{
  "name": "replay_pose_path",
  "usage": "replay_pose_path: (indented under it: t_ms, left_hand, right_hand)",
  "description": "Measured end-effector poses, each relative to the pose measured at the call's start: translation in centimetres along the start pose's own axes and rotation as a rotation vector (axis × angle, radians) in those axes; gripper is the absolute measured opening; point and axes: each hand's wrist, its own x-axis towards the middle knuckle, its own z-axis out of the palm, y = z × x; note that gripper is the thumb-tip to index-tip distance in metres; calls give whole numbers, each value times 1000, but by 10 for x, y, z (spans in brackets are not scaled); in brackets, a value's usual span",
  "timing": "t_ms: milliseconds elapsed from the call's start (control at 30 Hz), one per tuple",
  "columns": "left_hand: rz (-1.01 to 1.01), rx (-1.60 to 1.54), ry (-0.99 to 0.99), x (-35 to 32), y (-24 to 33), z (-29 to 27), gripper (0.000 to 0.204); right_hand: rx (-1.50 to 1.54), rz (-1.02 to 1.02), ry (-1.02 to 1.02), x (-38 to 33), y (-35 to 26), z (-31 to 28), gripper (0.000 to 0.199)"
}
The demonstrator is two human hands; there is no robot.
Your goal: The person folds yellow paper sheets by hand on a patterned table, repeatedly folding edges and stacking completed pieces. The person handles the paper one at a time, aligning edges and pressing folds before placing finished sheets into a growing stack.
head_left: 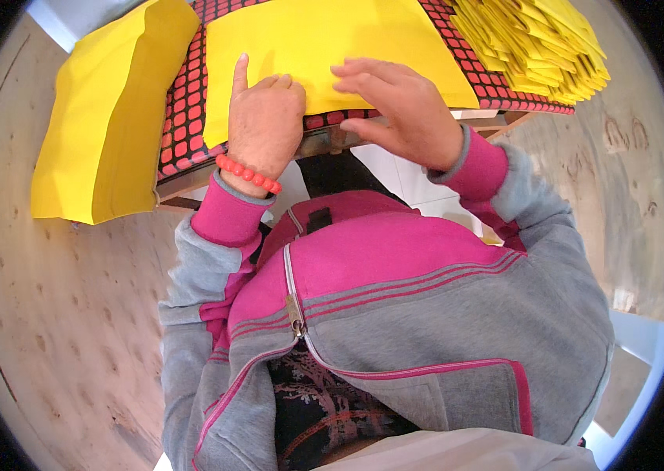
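On top of the red and black checked mat [183, 102] lies a big yellow sheet [324, 47], flat and smooth. It sits in the middle of the counter [324, 141], right in front of the person. Its near edge runs just under both hands.

The left hand [263, 125] rests on the near left part of the sheet. Its first finger points straight up along the sheet, and the other fingers [281, 82] are curled in tight. They press on the paper but do not grip it. A red bead bracelet [247, 174] goes round that wrist.

The right hand [403, 106] is over the near right part of the sheet. Its fingers [359, 69] are spread wide and a bit bent, with the tips at the paper. I cannot tell if all the tips touch it. This hand holds nothing.

To the left, a folded yellow stack [104, 125] hangs over the side of the counter. At the far right there is a pile of yellow pieces [540, 43], fanned out. The person wears a grey and pink jacket [426, 298]. A light wooden floor [57, 314] is all around.
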Motion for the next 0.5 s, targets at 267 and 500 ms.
replay_pose_path:
  t_ms: [267, 500]
  left_hand:
    - [-68, -99, -210, -18, -44, -10, 32]
    - [-446, -916, -313, -27, -114, -9, 20]
  right_hand:
    - [18, 111, -175, -43, 95, -15, 41]
    - [281, 420, -370, -51, 152, -69, 30]
